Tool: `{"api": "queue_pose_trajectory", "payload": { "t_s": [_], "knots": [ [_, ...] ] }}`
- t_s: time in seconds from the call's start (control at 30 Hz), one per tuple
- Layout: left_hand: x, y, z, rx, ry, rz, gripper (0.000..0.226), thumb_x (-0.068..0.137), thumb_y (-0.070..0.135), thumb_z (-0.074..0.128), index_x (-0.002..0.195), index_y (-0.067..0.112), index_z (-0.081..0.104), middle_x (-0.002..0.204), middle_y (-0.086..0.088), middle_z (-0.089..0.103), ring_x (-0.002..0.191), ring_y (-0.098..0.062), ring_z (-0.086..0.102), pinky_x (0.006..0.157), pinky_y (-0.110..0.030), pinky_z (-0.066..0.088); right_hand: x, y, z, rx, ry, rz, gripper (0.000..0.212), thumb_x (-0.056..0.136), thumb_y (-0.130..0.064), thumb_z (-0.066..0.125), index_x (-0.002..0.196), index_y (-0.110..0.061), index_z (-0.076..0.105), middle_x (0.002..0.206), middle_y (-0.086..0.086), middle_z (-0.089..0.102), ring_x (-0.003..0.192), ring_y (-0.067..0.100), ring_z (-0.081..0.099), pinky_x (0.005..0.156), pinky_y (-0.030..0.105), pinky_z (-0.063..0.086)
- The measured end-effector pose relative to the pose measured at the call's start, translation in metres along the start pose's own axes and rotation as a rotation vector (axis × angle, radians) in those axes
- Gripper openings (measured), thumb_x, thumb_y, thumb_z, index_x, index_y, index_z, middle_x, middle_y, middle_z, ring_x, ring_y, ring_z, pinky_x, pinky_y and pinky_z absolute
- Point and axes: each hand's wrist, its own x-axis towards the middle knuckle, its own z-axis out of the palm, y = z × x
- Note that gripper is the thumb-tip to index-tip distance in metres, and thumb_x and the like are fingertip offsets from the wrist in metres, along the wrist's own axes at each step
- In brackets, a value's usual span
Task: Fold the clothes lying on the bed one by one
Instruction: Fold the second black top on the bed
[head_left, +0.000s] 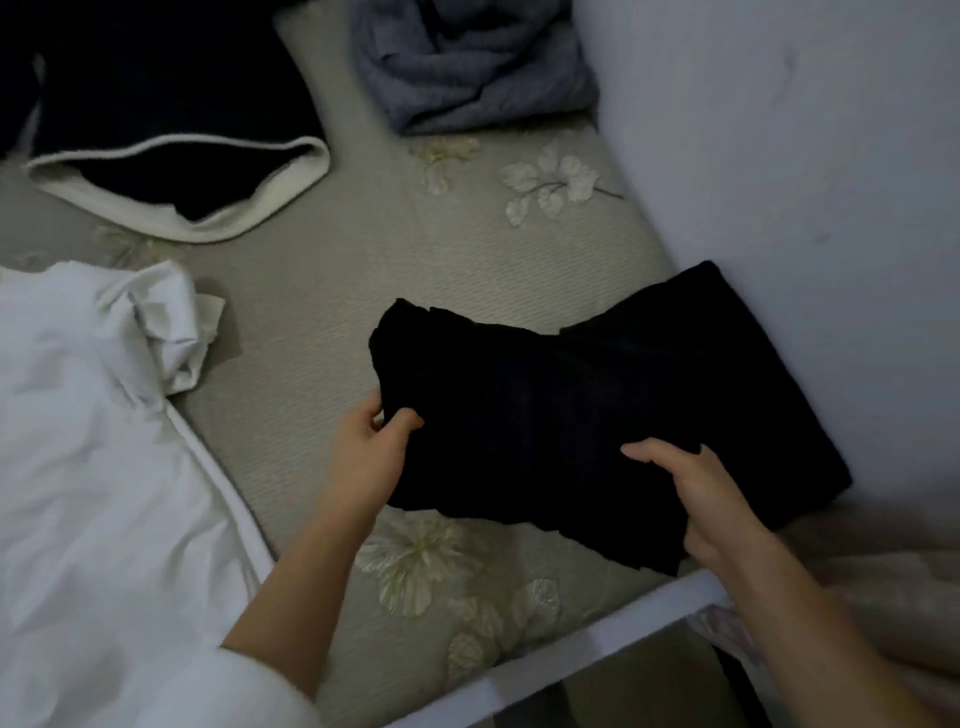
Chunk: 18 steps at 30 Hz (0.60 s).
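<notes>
Dim room, bed (322, 322) with beige leaf-print sheet, pale wall (779, 156) along its right side. White garment (88, 441) crumpled at near left, biggest item. Dark garment with white hem (171, 145) far left. Grey knit garment (467, 62) bunched at far centre against the wall. Folded black garment (561, 410) at near right, right edge close to the wall, held between both hands. Left hand (371, 452) pinches its left edge, thumb on top, fingers under. Right hand (696, 493) grips its near right edge, thumb on top, fingers curled beneath.
</notes>
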Motion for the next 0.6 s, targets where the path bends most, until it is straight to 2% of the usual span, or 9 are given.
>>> {"api": "queue_pose_trajectory", "payload": {
  "t_s": [0.17, 0.3, 0.4, 0.47, 0.5, 0.53, 0.6],
  "knots": [
    [0.020, 0.050, 0.074, 0.294, -0.218, 0.211, 0.025, 0.092, 0.014, 0.052, 0.098, 0.036, 0.063, 0.088, 0.009, 0.070, 0.074, -0.005, 0.069, 0.064, -0.024, 0.058, -0.026, 0.014, -0.039, 0.308, 0.212, -0.049, 0.048, 0.075, -0.014, 0.075, 0.120, -0.022, 0.065, 0.113, 0.003, 0.071, 0.103, 0.023, 0.067, 0.091, 0.044, 0.053],
    [0.039, 0.088, 0.142, 0.445, -0.303, 0.358, 0.025, 0.089, 0.015, 0.050, 0.103, 0.030, 0.064, 0.085, 0.008, 0.070, 0.069, -0.007, 0.067, 0.062, -0.023, 0.053, -0.032, 0.018, -0.062, 0.523, 0.316, -0.105, 0.050, 0.073, -0.017, 0.076, 0.122, -0.021, 0.065, 0.115, 0.002, 0.070, 0.103, 0.022, 0.068, 0.086, 0.040, 0.055],
    [0.055, 0.106, 0.189, 0.513, -0.296, 0.491, 0.030, 0.088, 0.020, 0.051, 0.114, 0.027, 0.065, 0.089, 0.006, 0.071, 0.075, -0.009, 0.067, 0.066, -0.025, 0.052, -0.027, 0.017, -0.074, 0.635, 0.344, -0.107, 0.051, 0.072, -0.021, 0.078, 0.122, -0.021, 0.065, 0.113, 0.001, 0.071, 0.102, 0.020, 0.069, 0.080, 0.036, 0.057],
    [0.066, 0.103, 0.213, 0.596, -0.243, 0.536, 0.039, 0.090, 0.023, 0.052, 0.128, 0.027, 0.057, 0.107, 0.001, 0.069, 0.089, -0.011, 0.065, 0.075, -0.026, 0.050, -0.019, 0.020, -0.077, 0.625, 0.418, -0.100, 0.053, 0.075, -0.022, 0.078, 0.126, -0.020, 0.061, 0.115, 0.001, 0.070, 0.104, 0.021, 0.067, 0.086, 0.036, 0.056],
    [0.070, 0.096, 0.221, 0.710, -0.196, 0.537, 0.045, 0.091, 0.027, 0.051, 0.137, 0.028, 0.048, 0.121, -0.003, 0.063, 0.104, -0.017, 0.060, 0.088, -0.033, 0.047, -0.014, 0.023, -0.078, 0.567, 0.503, -0.078, 0.057, 0.077, -0.021, 0.077, 0.130, -0.018, 0.057, 0.119, 0.002, 0.068, 0.107, 0.022, 0.065, 0.093, 0.039, 0.053],
    [0.073, 0.085, 0.226, 0.870, -0.154, 0.516, 0.053, 0.093, 0.031, 0.050, 0.144, 0.030, 0.036, 0.135, -0.007, 0.053, 0.122, -0.024, 0.049, 0.100, -0.044, 0.039, -0.009, 0.026, -0.077, 0.472, 0.618, -0.049, 0.061, 0.078, -0.020, 0.077, 0.134, -0.015, 0.053, 0.123, 0.005, 0.064, 0.111, 0.022, 0.061, 0.099, 0.041, 0.049],
    [0.070, 0.059, 0.231, 1.084, -0.145, 0.504, 0.065, 0.095, 0.040, 0.047, 0.151, 0.032, 0.015, 0.155, -0.012, 0.022, 0.142, -0.030, 0.018, 0.110, -0.058, 0.019, -0.004, 0.033, -0.074, 0.195, 0.852, -0.009, 0.072, 0.078, -0.016, 0.075, 0.140, -0.008, 0.040, 0.135, 0.012, 0.052, 0.121, 0.026, 0.051, 0.107, 0.042, 0.041]
  ]
}}
